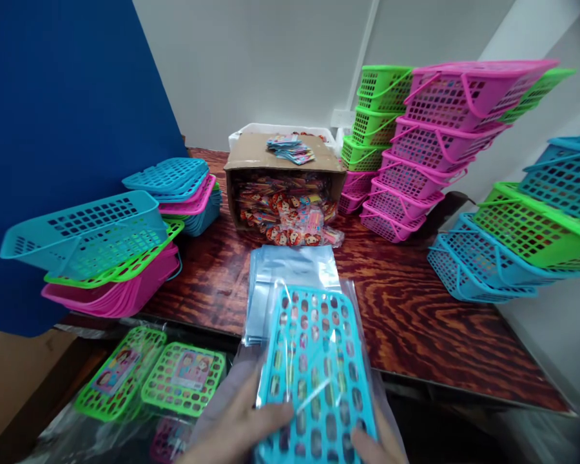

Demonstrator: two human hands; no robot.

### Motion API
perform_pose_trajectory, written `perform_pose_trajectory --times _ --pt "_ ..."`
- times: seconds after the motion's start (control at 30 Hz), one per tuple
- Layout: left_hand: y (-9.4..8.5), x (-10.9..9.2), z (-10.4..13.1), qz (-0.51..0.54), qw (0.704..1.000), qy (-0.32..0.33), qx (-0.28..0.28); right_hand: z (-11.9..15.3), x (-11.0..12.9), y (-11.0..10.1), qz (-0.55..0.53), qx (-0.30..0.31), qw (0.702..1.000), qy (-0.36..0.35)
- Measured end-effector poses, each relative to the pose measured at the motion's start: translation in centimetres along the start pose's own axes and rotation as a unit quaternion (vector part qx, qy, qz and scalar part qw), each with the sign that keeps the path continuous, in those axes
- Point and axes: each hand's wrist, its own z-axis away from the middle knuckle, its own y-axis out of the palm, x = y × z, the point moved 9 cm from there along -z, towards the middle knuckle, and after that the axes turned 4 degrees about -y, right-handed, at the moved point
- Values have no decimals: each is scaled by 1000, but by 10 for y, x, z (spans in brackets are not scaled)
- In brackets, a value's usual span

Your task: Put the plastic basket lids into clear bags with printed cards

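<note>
A blue plastic basket (319,374), filled with small colourful things, sits in a clear plastic bag in front of me, its holed blue face toward me. My left hand (246,419) grips its lower left side, thumb on the face. On the lower right, my right hand (377,438) holds the same basket, its thumb over the edge; its other fingers are hidden behind. Just beyond lies a stack of clear bags (290,264) at the table's front edge, partly covered by the basket.
Stacked empty baskets (91,238) stand on the left of the wood-grain table (391,290). A cardboard box (285,164) of printed packets is at the back. Filled pink baskets (435,148) and blue-green ones (526,238) are piled right. Bagged green baskets (183,377) lie lower left.
</note>
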Motion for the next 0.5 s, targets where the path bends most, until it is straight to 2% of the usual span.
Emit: perform_pose_trajectory --times 0.07,0.13,0.23,0.3,0.37,0.43,0.5 --pt "0 -30 -28 -1 999 27 18 -25 22 10 -35 -6 999 -7" --pt "-1 -63 -61 14 997 63 29 -59 55 24 -46 14 997 -54" --pt "-3 -91 -108 42 996 70 36 -107 86 41 -46 44 994 -86" --pt "-3 -96 -130 42 996 68 30 -127 91 43 -37 49 994 -92" --pt "-4 -93 -142 40 997 66 20 -135 88 35 -14 41 994 -96" --pt "-5 -87 -144 37 997 65 11 -133 83 16 21 11 994 -104" --pt "-16 -85 -135 -2 996 84 -36 -121 79 -14 61 -49 990 -121"
